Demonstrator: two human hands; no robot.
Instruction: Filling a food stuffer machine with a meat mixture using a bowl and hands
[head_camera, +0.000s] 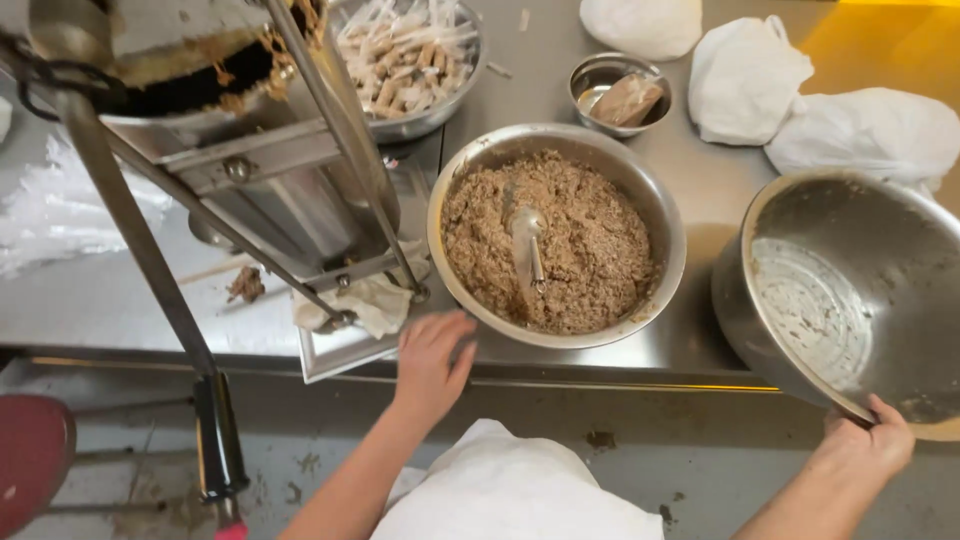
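- The full bowl of brown minced mix sits at the table edge, spoon buried in it.
- Left hand, fingers spread, touches its near rim, gripping nothing.
- Right hand pinches the rim of the tilted empty bowl.
- Risk: that one-handed pinch could slip, I judge, dropping it.

Big steel bowl of brown minced filling sits flat on the counter, spoon half buried in it, while the empty scraped steel bowl tilts off the counter's right edge.
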